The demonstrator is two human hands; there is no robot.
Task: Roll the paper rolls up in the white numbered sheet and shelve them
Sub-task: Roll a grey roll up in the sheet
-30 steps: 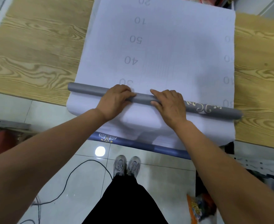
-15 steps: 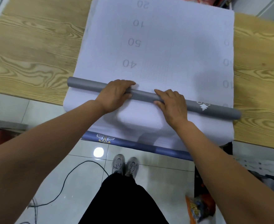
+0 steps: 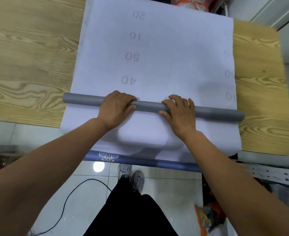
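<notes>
The fingers (image 3: 121, 96) of my left hand (image 3: 114, 109) lie close together, curled over the top of the grey roll (image 3: 149, 106), with the thumb tucked against its near side. My right hand (image 3: 179, 114) does the same a little further along: fingers draped over the far side, slightly fanned, thumb under the near side. Both hands grip the roll near its middle, with a short bare stretch of it between them.

The grey roll lies crosswise on the white numbered sheet (image 3: 174, 57), a touch skewed, its right end nearer to me than its left. Its left end pokes just past the sheet's left edge, and its right end just past the right edge, both over the wooden table (image 3: 29, 65). Beyond the roll the sheet lies flat on the wood, with 40, 50, 10 and 20 printed upside down to me, 40 nearest the roll. More faint numbers run along the sheet's right edge.

On my side of the roll the sheet bulges and hangs off the table's edge. Below that, roughly parallel to the grey roll, is a blue roll (image 3: 140, 160) with a pale ornament, partly covered by the hanging edge; I cannot tell what holds it up.

Further toward me from the roll are my shoes (image 3: 131, 176) on the tiled floor and a black cable (image 3: 68, 201) to their left. Below the roll's right end sit a metal rail (image 3: 268, 172) and an orange packet (image 3: 206, 218).
</notes>
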